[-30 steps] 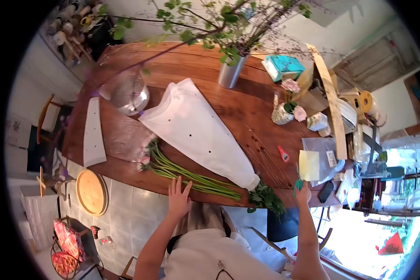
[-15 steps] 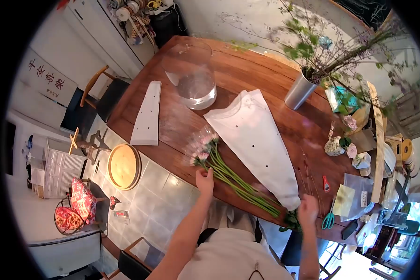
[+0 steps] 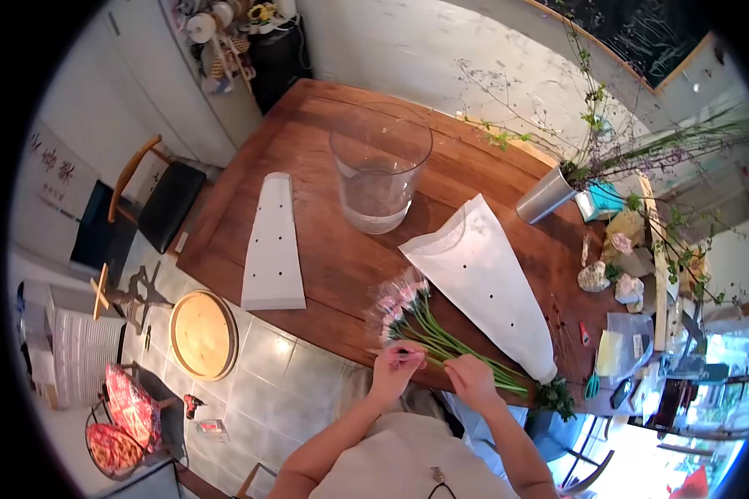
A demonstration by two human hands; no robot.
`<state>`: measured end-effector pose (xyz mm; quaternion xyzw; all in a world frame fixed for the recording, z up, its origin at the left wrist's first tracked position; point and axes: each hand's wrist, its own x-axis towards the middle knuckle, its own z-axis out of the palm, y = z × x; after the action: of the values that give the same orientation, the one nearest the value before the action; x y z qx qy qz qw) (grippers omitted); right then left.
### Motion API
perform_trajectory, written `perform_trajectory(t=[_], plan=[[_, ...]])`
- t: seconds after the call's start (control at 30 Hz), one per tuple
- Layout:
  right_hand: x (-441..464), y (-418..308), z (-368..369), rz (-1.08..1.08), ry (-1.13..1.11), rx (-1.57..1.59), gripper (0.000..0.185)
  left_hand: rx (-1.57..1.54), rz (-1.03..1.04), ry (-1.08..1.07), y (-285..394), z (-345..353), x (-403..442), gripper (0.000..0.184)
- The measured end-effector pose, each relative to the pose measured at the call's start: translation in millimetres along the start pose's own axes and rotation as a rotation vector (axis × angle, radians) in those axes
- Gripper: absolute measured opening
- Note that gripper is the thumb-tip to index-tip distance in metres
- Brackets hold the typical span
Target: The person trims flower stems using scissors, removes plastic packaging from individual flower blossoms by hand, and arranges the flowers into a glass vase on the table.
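- Flowers (image 3: 438, 334) lie by our near edge of the table (image 3: 324, 183), pink heads (image 3: 404, 298) toward the upper left, green stems (image 3: 509, 381) running down to the right.
- Our left hand (image 3: 398, 368) is just below the heads, fingers curled in; we cannot tell whether they grip anything.
- Our right hand (image 3: 472, 381) is by the stems, its fingers bent toward the left hand; whether it is clamped on a stem, we cannot tell.
- We see the two hands near each other but apart.
- Just beyond the stems we have a white sleeve (image 3: 487, 283) dotted with dark holes, its narrow end close to some leaves (image 3: 555, 397).
- Well to its left lies a white strip (image 3: 276, 249), dotted too, tapering away from us.
- Between those two, farther from us, stands a clear vase (image 3: 378, 208) with water low inside.
- On our right we find scissors (image 3: 592, 385), a red cutter (image 3: 584, 334), yellow paper (image 3: 610, 353) and a phone (image 3: 621, 393).
- Beyond them, a metal vase (image 3: 546, 195) holds branches (image 3: 641, 154).
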<state>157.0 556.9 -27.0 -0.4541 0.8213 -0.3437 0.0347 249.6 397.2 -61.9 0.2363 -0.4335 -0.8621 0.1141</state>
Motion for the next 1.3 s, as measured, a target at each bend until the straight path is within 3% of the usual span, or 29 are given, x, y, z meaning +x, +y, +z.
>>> perform_trajectory(t=[0.13,0.2,0.27,0.33,0.43,0.53,0.63,0.7,0.77,0.83,0.93,1.03,1.13,1.3], plan=[[10.8,-48.6,-26.1,0.05,0.009,0.024,0.015,0.193,0.419,-0.238,65.0,9.2,-11.5,0.006],[26.5,-67.9,-34.7,0.068,0.071,0.109,0.019,0.142,0.284,-0.256,88.5,16.5,-18.5,0.002],[48.4,-89.9,-45.3,0.053,0.174,0.257,0.024,0.1,0.34,-0.259,96.4,24.1,-17.7,0.003],[69.7,-109.1,-56.4,0.007,0.311,0.472,0.029,0.059,0.584,-0.24,94.7,37.2,-16.5,0.007],[84.4,-110.0,-59.5,-0.048,0.3,0.45,0.033,-0.069,0.582,-0.171,102.7,52.3,-17.2,0.005],[84.9,-101.3,-61.4,-0.076,0.36,0.526,0.031,0.249,0.534,-0.072,108.4,54.9,-23.3,0.005],[82.8,-103.3,-74.2,-0.014,0.3,0.505,0.027,0.184,0.447,-0.157,109.4,56.9,-23.9,0.005],[74.1,-96.0,-73.7,-0.03,0.326,0.557,0.022,0.732,0.589,-0.201,116.4,59.3,-23.5,0.004],[68.6,-91.7,-76.2,-0.035,0.346,0.565,0.019,0.936,0.679,-0.195,115.6,65.5,-23.5,0.005],[66.4,-89.3,-80.7,-0.03,0.359,0.528,0.018,0.791,0.724,-0.142,109.0,73.4,-22.8,0.009],[61.8,-86.9,-78.5,-0.012,0.375,0.533,0.019,0.77,0.498,-0.114,103.1,73.8,-27.7,0.008],[60.0,-90.2,-79.3,0.019,0.436,0.455,0.019,0.475,0.622,0.049,102.6,100.4,-28.3,0.007],[58.6,-90.3,-82.2,-0.048,0.455,0.506,0.025,0.296,0.545,-0.082,91.7,87.2,-24.8,0.01],[57.2,-82.0,-82.9,-0.084,0.488,0.504,0.023,0.635,0.61,-0.213,101.8,77.9,-23.5,0.019]])
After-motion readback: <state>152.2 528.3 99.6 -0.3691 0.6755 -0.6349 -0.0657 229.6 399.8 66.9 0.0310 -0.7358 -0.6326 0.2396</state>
